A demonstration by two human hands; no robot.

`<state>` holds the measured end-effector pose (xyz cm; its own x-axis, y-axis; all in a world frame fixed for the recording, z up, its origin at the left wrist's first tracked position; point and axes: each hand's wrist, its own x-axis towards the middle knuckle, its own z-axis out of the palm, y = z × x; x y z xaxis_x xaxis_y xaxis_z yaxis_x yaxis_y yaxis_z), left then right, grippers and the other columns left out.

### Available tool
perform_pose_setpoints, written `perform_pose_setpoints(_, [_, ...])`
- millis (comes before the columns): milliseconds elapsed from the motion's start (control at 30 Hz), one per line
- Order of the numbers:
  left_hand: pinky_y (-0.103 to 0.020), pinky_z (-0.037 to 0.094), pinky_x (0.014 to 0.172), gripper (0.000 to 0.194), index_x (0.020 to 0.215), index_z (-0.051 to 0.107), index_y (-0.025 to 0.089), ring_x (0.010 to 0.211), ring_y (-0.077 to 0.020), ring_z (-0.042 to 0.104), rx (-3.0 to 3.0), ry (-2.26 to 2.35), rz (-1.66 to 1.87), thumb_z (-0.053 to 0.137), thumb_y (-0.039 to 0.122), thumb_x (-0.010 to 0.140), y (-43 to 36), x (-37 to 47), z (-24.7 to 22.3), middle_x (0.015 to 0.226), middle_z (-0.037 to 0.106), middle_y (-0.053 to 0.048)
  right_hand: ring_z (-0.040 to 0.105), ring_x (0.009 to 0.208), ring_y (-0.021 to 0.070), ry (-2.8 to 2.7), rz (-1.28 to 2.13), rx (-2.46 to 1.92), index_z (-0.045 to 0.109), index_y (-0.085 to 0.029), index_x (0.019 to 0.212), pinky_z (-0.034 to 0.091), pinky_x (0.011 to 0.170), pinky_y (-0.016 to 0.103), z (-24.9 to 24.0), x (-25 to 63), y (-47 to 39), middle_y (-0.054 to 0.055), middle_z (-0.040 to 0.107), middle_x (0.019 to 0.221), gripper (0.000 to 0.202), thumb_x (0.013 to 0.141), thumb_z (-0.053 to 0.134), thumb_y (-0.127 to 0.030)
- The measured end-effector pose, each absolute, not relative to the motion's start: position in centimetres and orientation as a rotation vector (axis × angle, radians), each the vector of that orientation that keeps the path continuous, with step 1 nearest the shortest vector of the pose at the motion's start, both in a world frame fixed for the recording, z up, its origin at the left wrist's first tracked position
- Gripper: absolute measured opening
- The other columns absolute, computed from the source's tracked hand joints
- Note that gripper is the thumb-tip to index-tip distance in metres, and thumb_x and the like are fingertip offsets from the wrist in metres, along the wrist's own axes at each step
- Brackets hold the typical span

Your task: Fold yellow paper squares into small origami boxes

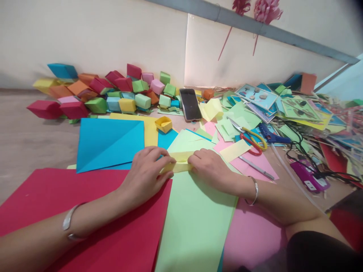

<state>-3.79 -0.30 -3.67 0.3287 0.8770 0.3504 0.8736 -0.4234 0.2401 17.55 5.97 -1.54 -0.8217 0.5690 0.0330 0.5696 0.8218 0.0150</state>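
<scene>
- Pinched between both hands, a pale yellow folded paper was grasped at its two ends: the left hand had thumb and fingers around one end, and the right hand gripped the other with fingers curled over it.
- Holding it from both ends probably kept the paper level and its folded walls from springing apart; its middle stayed uncovered, perhaps so the crease could be watched.
- Under the hands lay a light green sheet, seemingly serving as a flat, smooth backing.
- Left of it a large red sheet spread beneath the left forearm, with a blue sheet just beyond.
- Past the fingers stood a small yellow paper box, open at the top.
- Scissors and a slim cutter lay to the right, likely for easy reach by the right hand; a blue glue gun rested beyond them.
- Against the wall, folded paper blocks were heaped, apparently clear of the working spot, beside a phone.
</scene>
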Motion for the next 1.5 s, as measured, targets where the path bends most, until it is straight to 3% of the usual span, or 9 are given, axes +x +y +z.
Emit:
perform_pose_setpoints(167, [-0.044,0.040,0.082,0.018,0.077,0.061,0.021,0.102,-0.0288,0.059,2.650,1.511,0.697,0.050,0.011,0.089,-0.5,-3.7,-3.0,0.091,0.072,-0.004,0.043,0.069,0.0148,-3.140,0.082,-0.808,0.062,-0.014,0.080,0.021,0.058,0.029,-0.5,17.6,5.6,0.007,0.062,0.081,0.019,0.090,0.049,-0.006])
perform_pose_setpoints(267, [-0.047,0.038,0.085,0.014,0.076,0.060,0.021,0.104,-0.0302,0.059,2.659,1.453,0.659,0.057,0.022,0.089,-0.7,-3.5,-2.8,0.090,0.072,-0.004,0.049,0.071,0.0158,-3.161,0.206,-0.873,0.063,-0.012,0.086,0.026,0.059,0.029,0.3,17.6,5.4,0.007,0.064,0.082,0.006,0.088,0.061,-0.018])
perform_pose_setpoints(433, [-0.047,0.038,0.086,0.016,0.077,0.059,0.021,0.102,-0.0301,0.058,2.645,1.447,0.607,0.063,0.031,0.088,-0.8,-3.4,-2.9,0.094,0.069,-0.005,0.058,0.082,0.0215,-3.119,0.344,-0.906,0.055,-0.009,0.118,0.035,0.060,0.029,0.4,17.6,5.5,0.012,0.065,0.098,0.056,0.077,0.078,-0.040])
perform_pose_setpoints(667, [-0.045,0.041,0.084,0.015,0.078,0.057,0.020,0.093,-0.0262,0.058,2.631,1.440,0.571,0.057,0.029,0.090,-0.7,-3.4,-3.1,0.094,0.065,-0.008,0.060,0.084,0.0221,-3.268,0.162,-0.865,0.053,-0.010,0.128,0.037,0.063,0.030,0.1,17.0,5.5,0.012,0.064,0.097,0.063,0.085,0.065,-0.055])
perform_pose_setpoints(800, [-0.045,0.041,0.084,0.013,0.084,0.059,0.019,0.097,-0.0277,0.057,2.636,1.452,0.571,0.059,0.031,0.089,-0.7,-3.4,-3.1,0.097,0.065,-0.009,0.058,0.083,0.0210,-3.228,0.293,-0.856,0.061,-0.011,0.118,0.037,0.064,0.029,0.2,16.9,6.1,0.012,0.063,0.095,0.058,0.086,0.060,-0.059])
perform_pose_setpoints(1033, [-0.043,0.040,0.085,0.010,0.080,0.062,0.022,0.099,-0.0270,0.058,2.654,1.423,0.590,0.058,0.026,0.089,-0.8,-3.4,-2.9,0.096,0.066,-0.006,0.057,0.081,0.0129,-2.771,0.699,-0.951,0.069,-0.017,0.101,0.034,0.067,0.023,-1.8,17.3,7.6,0.002,0.064,0.084,0.013,0.089,0.065,-0.023])
perform_pose_setpoints(1300, [-0.045,0.041,0.086,0.016,0.079,0.060,0.021,0.099,-0.0271,0.059,2.689,1.427,0.619,0.052,0.024,0.092,-0.7,-3.3,-3.1,0.093,0.067,-0.007,0.045,0.072,0.0141,-2.852,0.236,-0.871,0.067,-0.017,0.075,0.024,0.058,0.026,-3.0,16.7,7.0,0.004,0.060,0.077,0.022,0.091,0.053,-0.016])
perform_pose_setpoints(1400, [-0.044,0.042,0.086,0.019,0.079,0.062,0.021,0.098,-0.0265,0.060,2.696,1.431,0.663,0.048,0.018,0.092,-0.6,-3.3,-3.3,0.092,0.067,-0.007,0.046,0.080,0.0177,-2.899,0.031,-0.822,0.066,-0.016,0.069,0.031,0.065,0.029,-2.6,16.6,6.9,0.008,0.062,0.090,0.028,0.091,0.050,-0.016])
perform_pose_setpoints(1500, [-0.043,0.042,0.086,0.021,0.080,0.063,0.021,0.098,-0.0259,0.061,2.693,1.433,0.701,0.047,0.014,0.091,-0.6,-3.3,-3.4,0.092,0.068,-0.007,0.045,0.113,0.0269,-2.853,0.055,-0.733,0.068,-0.015,0.073,0.038,0.089,0.039,-1.7,17.0,7.0,0.014,0.056,0.125,0.031,0.093,0.055,-0.034])
